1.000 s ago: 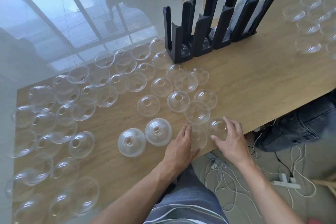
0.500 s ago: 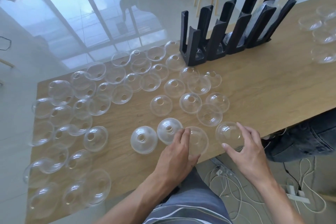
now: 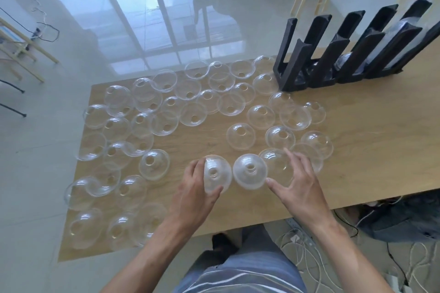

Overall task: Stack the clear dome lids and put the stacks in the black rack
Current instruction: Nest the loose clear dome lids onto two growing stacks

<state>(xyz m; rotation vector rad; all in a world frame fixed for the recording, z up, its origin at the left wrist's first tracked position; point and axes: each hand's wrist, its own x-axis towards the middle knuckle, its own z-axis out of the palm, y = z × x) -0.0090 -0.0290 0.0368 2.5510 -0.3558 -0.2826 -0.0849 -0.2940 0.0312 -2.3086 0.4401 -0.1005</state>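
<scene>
Several clear dome lids (image 3: 240,137) are spread over the wooden table (image 3: 371,150), some dome up and some upside down. My left hand (image 3: 196,189) grips one upright dome lid (image 3: 217,172) near the front edge. Beside it stands a second upright lid (image 3: 250,171), which neither hand touches. My right hand (image 3: 301,181) holds a third lid (image 3: 276,166) between thumb and fingers, and another lid (image 3: 317,164) shows partly behind that hand. The black rack (image 3: 296,64) stands at the back right, with a stack of lids (image 3: 404,28) in its far slot.
The table's left edge and front edge are close to the lids. White cables and a power strip (image 3: 297,238) lie on the floor under the table. A dark bag (image 3: 402,219) sits below the right side. Wooden frames and chairs stand further back.
My left hand has shifted left onto the leftmost near dome lid. My right hand has moved left to the lid beside the middle one. The view has turned left.
</scene>
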